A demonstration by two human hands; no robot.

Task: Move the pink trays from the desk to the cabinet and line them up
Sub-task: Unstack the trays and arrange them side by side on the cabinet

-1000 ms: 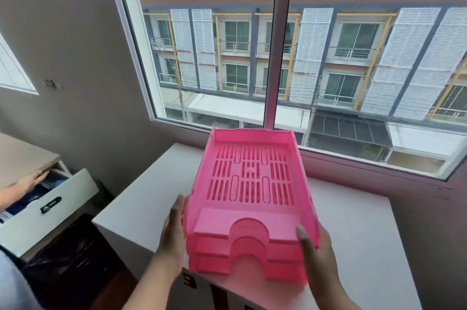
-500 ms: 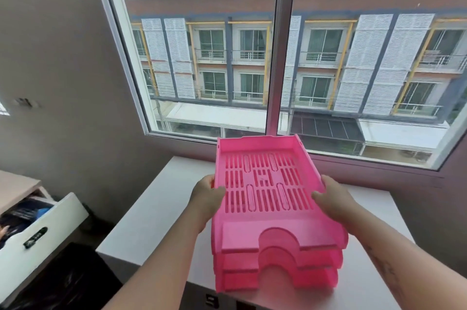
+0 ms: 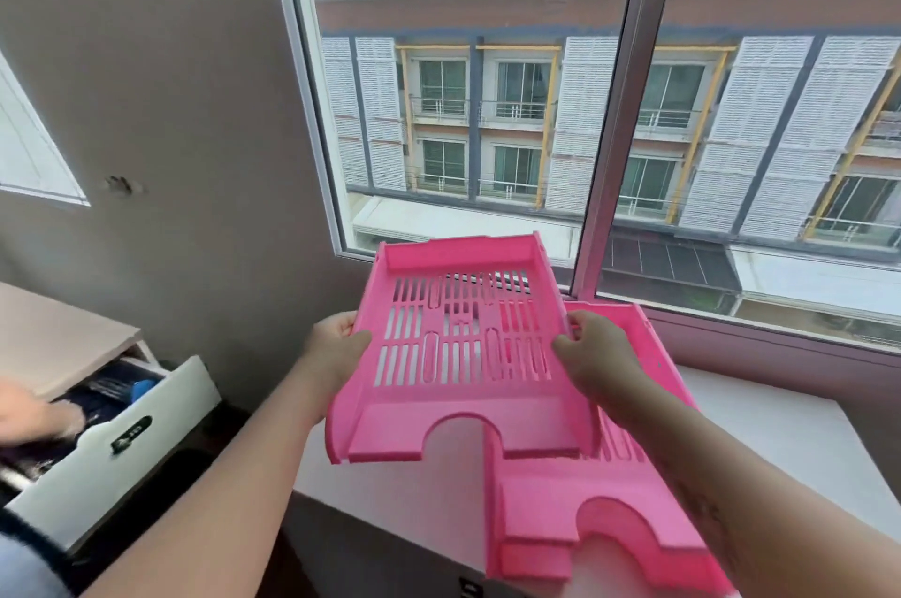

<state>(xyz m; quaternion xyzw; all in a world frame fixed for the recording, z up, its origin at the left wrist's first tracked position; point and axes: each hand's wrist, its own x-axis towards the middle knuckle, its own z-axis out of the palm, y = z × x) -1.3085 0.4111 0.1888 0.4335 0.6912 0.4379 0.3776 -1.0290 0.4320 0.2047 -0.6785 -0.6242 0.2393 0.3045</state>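
2 hands (image 3: 336,348) (image 3: 592,353) grip the raised tray's (image 3: 463,353) sides, above the stacked trays (image 3: 609,509).

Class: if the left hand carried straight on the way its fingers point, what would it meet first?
The left hand points rightward, already gripping the lifted pink slotted plastic tray; that tray's side wall comes first, though depth is uncertain.

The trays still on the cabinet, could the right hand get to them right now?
Probably not yet: the right hand is gripping the lifted tray along with the left hand. The stacked trays sit just beneath, unobstructed.
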